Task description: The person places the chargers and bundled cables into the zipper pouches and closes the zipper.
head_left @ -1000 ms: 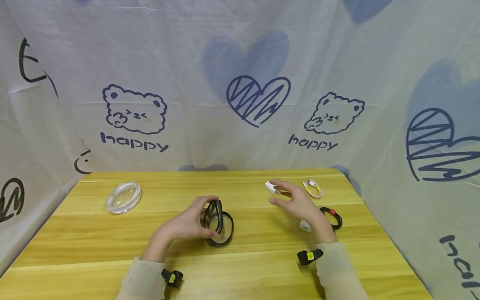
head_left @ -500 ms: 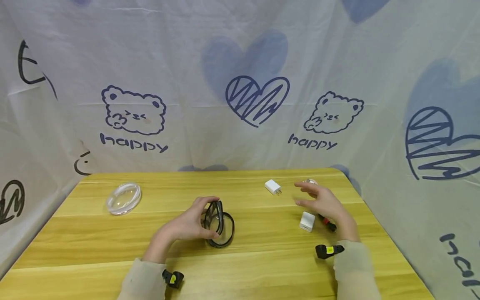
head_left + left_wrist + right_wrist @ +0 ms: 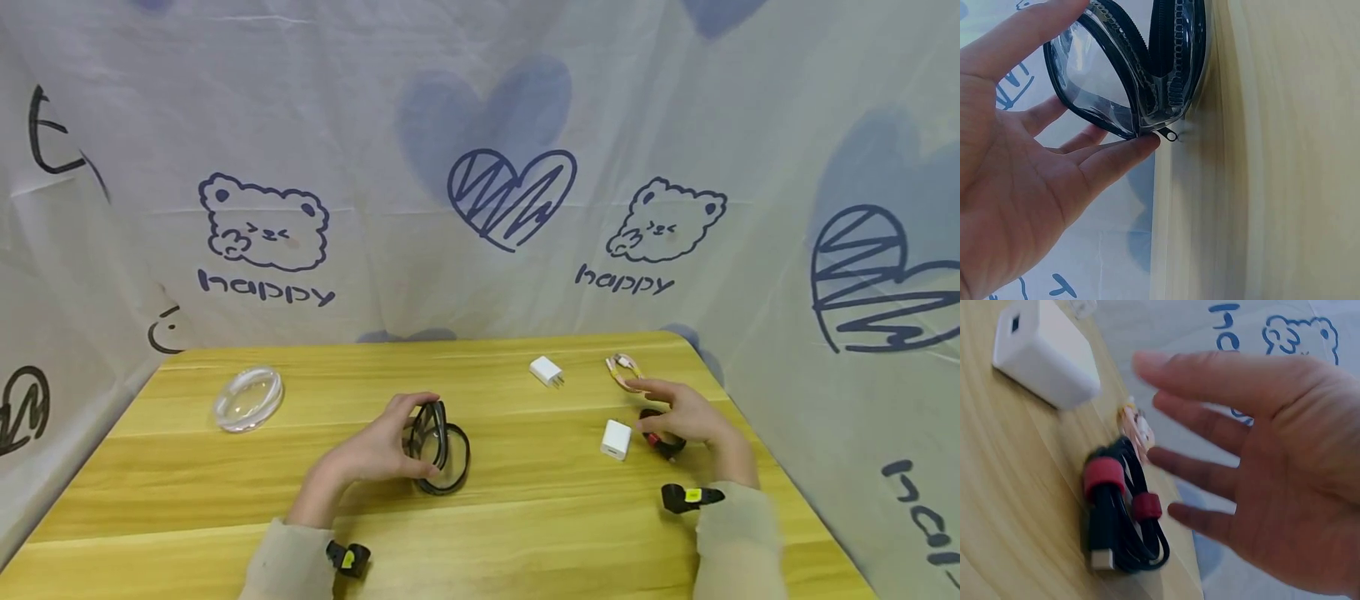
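Observation:
My left hand (image 3: 371,446) grips the raised half of a round clear zip case (image 3: 441,442) with black trim, keeping it standing unzipped on the table. In the left wrist view, the zipper pull (image 3: 1169,134) hangs by a fingertip, and the case's two halves spread apart. My right hand (image 3: 692,417) hovers over a coiled black cable (image 3: 1110,512) bound with red ties, its fingers apart and holding nothing. Part of that cable is hidden behind the hand in the head view. Just left of it lies a white charger plug (image 3: 616,440), its USB port showing in the right wrist view.
Farther back lies another white charger (image 3: 546,372) with its prongs showing. A pale pink cable (image 3: 617,375) with yellow ties is near the back right. At the back left is a round clear item (image 3: 279,390) with a whitish rim. A printed cloth (image 3: 390,275) hangs behind the table.
My right hand has moved rightward, from beside the back charger to above the black cable, uncovering the nearer charger. My left hand has kept its hold on the case, nearly still.

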`<state>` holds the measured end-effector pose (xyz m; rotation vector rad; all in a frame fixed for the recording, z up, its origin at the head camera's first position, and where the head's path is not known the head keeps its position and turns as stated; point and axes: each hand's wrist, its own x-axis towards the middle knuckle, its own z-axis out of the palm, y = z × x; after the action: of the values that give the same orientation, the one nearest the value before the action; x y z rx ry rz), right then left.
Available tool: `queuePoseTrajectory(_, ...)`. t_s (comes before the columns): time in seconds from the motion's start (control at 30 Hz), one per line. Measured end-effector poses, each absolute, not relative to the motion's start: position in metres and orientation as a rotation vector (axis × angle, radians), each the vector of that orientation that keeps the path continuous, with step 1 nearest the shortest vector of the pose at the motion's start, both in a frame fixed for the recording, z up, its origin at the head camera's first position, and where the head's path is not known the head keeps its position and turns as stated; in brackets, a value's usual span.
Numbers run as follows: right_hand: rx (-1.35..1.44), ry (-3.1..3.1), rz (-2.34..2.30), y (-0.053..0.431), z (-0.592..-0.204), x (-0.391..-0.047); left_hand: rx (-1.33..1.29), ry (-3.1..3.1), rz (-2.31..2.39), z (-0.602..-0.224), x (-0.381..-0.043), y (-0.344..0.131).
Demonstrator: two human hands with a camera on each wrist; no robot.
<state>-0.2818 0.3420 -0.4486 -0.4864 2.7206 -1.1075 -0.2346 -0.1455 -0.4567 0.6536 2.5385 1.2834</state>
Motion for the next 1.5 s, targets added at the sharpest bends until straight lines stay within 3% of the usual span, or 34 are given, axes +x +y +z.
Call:
queuePoseTrajectory(0.77,-0.235,2.747,-0.818,0.358,-0.448,-0.278,0.642,2.543,1.292,-0.458,-0.235,-0.146)
queuePoseTrajectory(1.5,-0.134,2.798,-1.004,0.34,-0.457,-0.284,0.647,2.534,1.301,-0.46,-0.236,-0.145)
